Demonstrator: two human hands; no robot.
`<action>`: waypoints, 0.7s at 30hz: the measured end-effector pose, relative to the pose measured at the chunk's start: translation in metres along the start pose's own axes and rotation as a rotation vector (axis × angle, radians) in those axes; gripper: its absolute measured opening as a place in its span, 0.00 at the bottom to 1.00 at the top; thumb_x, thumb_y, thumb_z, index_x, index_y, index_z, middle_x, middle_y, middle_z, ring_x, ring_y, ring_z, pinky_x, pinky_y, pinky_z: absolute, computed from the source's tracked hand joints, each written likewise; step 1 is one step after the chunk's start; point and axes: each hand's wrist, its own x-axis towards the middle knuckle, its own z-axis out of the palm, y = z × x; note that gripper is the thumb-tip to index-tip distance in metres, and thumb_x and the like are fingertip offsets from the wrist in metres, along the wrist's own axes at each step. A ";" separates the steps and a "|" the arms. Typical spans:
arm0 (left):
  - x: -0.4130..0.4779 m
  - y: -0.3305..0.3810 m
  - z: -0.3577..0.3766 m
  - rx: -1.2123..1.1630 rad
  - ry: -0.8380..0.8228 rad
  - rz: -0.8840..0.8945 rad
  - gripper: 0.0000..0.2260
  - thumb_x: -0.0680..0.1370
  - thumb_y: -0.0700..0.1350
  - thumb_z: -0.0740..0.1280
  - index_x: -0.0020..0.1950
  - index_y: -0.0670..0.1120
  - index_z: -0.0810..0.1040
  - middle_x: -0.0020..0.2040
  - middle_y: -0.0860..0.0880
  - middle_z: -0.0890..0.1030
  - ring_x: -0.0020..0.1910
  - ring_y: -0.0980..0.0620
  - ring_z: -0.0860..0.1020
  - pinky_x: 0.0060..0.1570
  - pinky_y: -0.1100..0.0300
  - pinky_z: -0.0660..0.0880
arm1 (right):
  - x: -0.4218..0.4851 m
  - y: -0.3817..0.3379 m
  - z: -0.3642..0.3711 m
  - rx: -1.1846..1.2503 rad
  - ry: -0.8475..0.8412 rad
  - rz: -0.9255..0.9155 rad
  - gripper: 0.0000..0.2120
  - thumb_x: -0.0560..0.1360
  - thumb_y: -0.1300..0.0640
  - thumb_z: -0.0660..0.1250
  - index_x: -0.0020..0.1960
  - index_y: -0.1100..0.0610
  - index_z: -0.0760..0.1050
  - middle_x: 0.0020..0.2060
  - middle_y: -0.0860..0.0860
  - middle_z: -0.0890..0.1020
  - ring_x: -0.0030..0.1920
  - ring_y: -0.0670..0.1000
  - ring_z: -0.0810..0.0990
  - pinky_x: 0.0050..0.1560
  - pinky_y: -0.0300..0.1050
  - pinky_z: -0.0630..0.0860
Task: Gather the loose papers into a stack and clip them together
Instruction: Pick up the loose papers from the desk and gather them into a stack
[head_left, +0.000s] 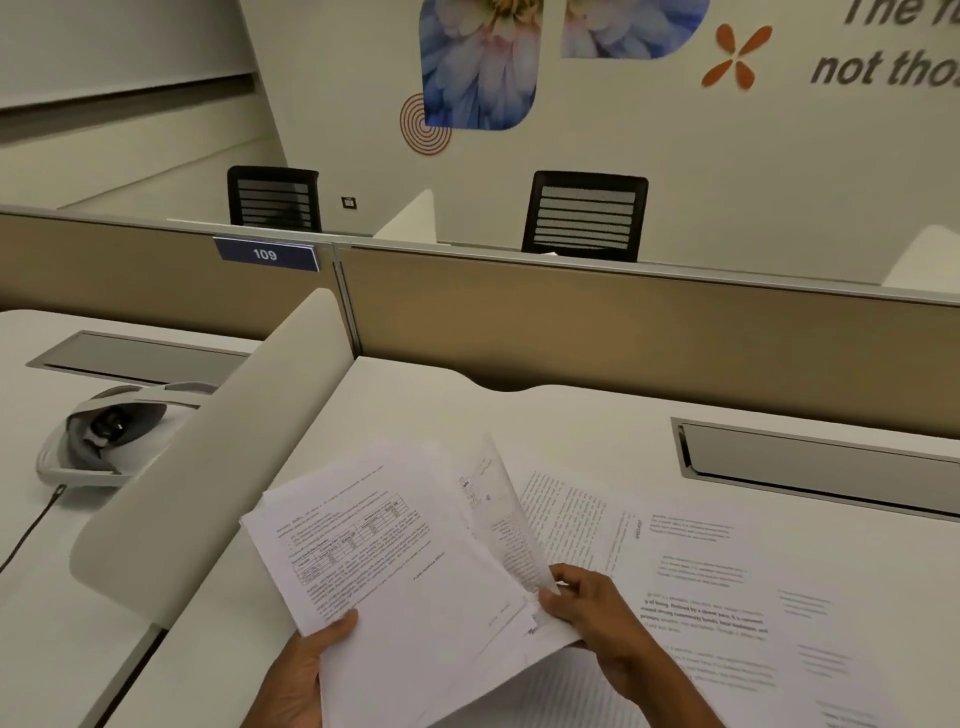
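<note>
Stack of papers held tilted just above the bench, front centre, its sheets uneven and fanned at the right side. Left hand grips the lower left corner, thumb on the top printed page. Right hand pinches the stack's right edge, fingers curled round the sheet ends. Loose sheets lie flat and overlapping on the bench just right of the stack, some passing under the right wrist. Behind them, a grey cable slot set into the bench top. Left of the stack, a curved pale divider; beyond it, on the neighbouring desk, a white headset with a dark cable. Tan partition along the back, carrying a blue plate marked 109. Past that, a left chair and a right chair, both black. Rear wall bears a flower graphic and grey lettering, cut off.
</note>
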 end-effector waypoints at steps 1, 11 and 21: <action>-0.002 -0.003 0.006 0.014 -0.013 -0.009 0.30 0.62 0.36 0.79 0.64 0.47 0.80 0.65 0.39 0.81 0.67 0.35 0.76 0.73 0.37 0.65 | -0.004 0.000 -0.006 -0.002 -0.007 0.003 0.10 0.79 0.63 0.68 0.57 0.57 0.83 0.48 0.52 0.89 0.48 0.54 0.88 0.47 0.49 0.85; 0.009 -0.033 0.054 0.268 -0.012 0.123 0.30 0.71 0.27 0.73 0.71 0.40 0.72 0.67 0.39 0.76 0.70 0.38 0.72 0.74 0.46 0.62 | 0.008 0.012 -0.046 -0.243 0.223 -0.014 0.08 0.78 0.55 0.70 0.54 0.56 0.81 0.42 0.53 0.86 0.36 0.48 0.84 0.40 0.49 0.83; 0.020 -0.049 0.063 0.435 0.234 0.223 0.28 0.72 0.26 0.71 0.71 0.39 0.73 0.60 0.40 0.80 0.58 0.43 0.76 0.67 0.47 0.70 | 0.098 -0.007 -0.091 -0.874 0.450 -0.170 0.39 0.73 0.47 0.75 0.78 0.52 0.60 0.74 0.54 0.68 0.73 0.57 0.65 0.73 0.59 0.66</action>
